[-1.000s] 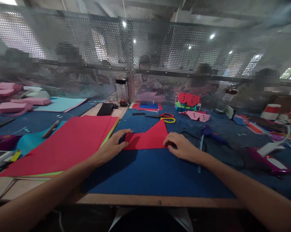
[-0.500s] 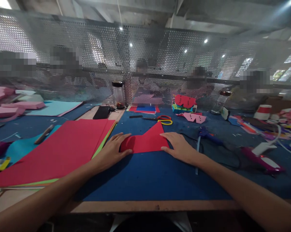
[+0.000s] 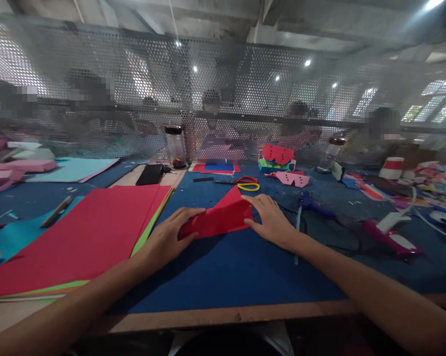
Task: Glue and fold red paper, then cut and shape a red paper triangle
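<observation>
A small red paper piece point(image 3: 219, 217) with a pointed top lies on the blue mat point(image 3: 226, 267) in front of me. My left hand point(image 3: 169, 237) grips its left edge, fingers curled under it, lifting that side off the mat. My right hand point(image 3: 269, 220) holds the right edge, fingers over the paper. Both hands are closed on the sheet.
A stack of large red sheets over green ones point(image 3: 74, 237) lies at the left. Scissors with red and yellow handles point(image 3: 245, 183) lie beyond the paper. A glue gun point(image 3: 388, 237) and cable lie at the right. A perforated metal screen point(image 3: 223, 99) stands behind, with people beyond it.
The red piece lay flat under both hands; now its left side is lifted and bent by my left hand, and my right hand has shifted up along the right edge.
</observation>
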{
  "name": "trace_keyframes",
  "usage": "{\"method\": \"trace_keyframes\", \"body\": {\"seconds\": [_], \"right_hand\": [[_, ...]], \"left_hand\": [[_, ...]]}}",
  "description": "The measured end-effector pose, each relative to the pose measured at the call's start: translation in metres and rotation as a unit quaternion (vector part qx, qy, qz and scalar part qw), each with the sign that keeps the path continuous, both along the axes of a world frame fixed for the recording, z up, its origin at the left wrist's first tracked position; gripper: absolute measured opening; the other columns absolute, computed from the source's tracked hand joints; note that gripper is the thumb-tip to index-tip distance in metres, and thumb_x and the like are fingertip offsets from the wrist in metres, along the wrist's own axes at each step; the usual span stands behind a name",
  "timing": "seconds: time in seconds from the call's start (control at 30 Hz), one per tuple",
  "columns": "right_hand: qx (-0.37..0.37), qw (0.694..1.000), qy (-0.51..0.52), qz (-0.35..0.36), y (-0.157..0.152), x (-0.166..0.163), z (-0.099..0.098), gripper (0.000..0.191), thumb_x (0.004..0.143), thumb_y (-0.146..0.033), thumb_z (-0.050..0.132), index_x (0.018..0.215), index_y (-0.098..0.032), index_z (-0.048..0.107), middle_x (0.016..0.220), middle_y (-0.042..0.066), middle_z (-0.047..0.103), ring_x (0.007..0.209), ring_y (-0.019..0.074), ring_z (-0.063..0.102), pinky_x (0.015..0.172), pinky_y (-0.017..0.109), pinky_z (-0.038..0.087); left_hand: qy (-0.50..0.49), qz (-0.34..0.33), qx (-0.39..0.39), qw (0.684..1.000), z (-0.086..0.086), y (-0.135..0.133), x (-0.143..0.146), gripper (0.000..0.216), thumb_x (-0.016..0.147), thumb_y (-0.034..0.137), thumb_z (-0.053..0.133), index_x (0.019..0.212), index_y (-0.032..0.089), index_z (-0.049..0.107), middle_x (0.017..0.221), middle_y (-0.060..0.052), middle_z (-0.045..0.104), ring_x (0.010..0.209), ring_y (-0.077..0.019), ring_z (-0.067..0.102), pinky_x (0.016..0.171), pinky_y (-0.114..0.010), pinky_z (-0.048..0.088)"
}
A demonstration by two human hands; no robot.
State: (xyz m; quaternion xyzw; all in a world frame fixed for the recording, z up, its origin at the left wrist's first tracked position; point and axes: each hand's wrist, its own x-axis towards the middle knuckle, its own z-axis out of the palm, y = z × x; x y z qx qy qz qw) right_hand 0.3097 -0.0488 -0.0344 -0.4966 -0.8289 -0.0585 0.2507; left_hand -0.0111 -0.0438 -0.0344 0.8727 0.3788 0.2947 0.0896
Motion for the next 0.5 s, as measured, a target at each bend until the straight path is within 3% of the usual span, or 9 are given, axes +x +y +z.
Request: {"method": "trace_keyframes", "body": {"seconds": [0.1, 0.17, 0.3, 0.4, 0.5], "right_hand": [[0.009, 1.000, 0.018, 0.012, -0.004, -0.002, 0.006, 0.056, 0.089, -0.014, 0.061, 0.143, -0.025, 0.050, 0.096, 0.004, 0.069, 0.093, 0.0235, 0.063, 0.085, 0.038, 0.042], [-0.001, 0.999, 0.041, 0.027, -0.006, -0.003, 0.009, 0.045, 0.088, -0.010, 0.059, 0.131, -0.025, 0.060, 0.084, 0.000, 0.069, 0.080, 0.0195, 0.063, 0.080, 0.034, 0.040], [0.011, 0.996, 0.084, 0.024, -0.008, -0.003, 0.012, 0.024, 0.087, -0.009, 0.058, 0.104, -0.024, 0.068, 0.090, 0.000, 0.074, 0.080, 0.0184, 0.064, 0.077, 0.031, 0.040], [0.046, 0.993, 0.108, 0.021, -0.009, -0.001, 0.014, 0.027, 0.086, -0.009, 0.058, 0.106, -0.024, 0.067, 0.098, 0.001, 0.075, 0.084, 0.0201, 0.064, 0.081, 0.032, 0.042], [0.069, 0.988, 0.132, 0.028, -0.011, 0.001, 0.018, 0.029, 0.086, -0.009, 0.056, 0.110, -0.023, 0.066, 0.106, 0.002, 0.074, 0.090, 0.0216, 0.064, 0.086, 0.035, 0.044]], "left_hand": [[0.001, -0.020, 0.007, 1.000, -0.003, -0.004, 0.000, 0.044, 0.098, 0.026, 0.052, 0.142, 0.030, 0.047, 0.137, -0.006, 0.059, 0.123, -0.0248, 0.060, 0.102, -0.040, 0.051], [-0.008, -0.036, 0.005, 0.999, -0.002, -0.008, 0.001, 0.042, 0.098, 0.027, 0.053, 0.140, 0.031, 0.049, 0.134, -0.005, 0.061, 0.120, -0.0235, 0.062, 0.099, -0.038, 0.052], [-0.095, -0.051, -0.069, 0.992, 0.007, -0.013, 0.000, 0.046, 0.094, 0.039, 0.064, 0.137, 0.030, 0.053, 0.131, -0.005, 0.064, 0.120, -0.0244, 0.062, 0.103, -0.038, 0.050], [-0.188, -0.021, -0.165, 0.968, 0.015, -0.009, -0.001, 0.041, 0.100, 0.047, 0.050, 0.135, 0.026, 0.057, 0.132, -0.007, 0.065, 0.123, -0.0254, 0.061, 0.106, -0.040, 0.048], [-0.217, 0.024, -0.207, 0.954, 0.018, 0.006, 0.001, 0.043, 0.100, 0.052, 0.044, 0.126, 0.024, 0.063, 0.131, -0.007, 0.067, 0.124, -0.0265, 0.060, 0.108, -0.042, 0.046]]}}
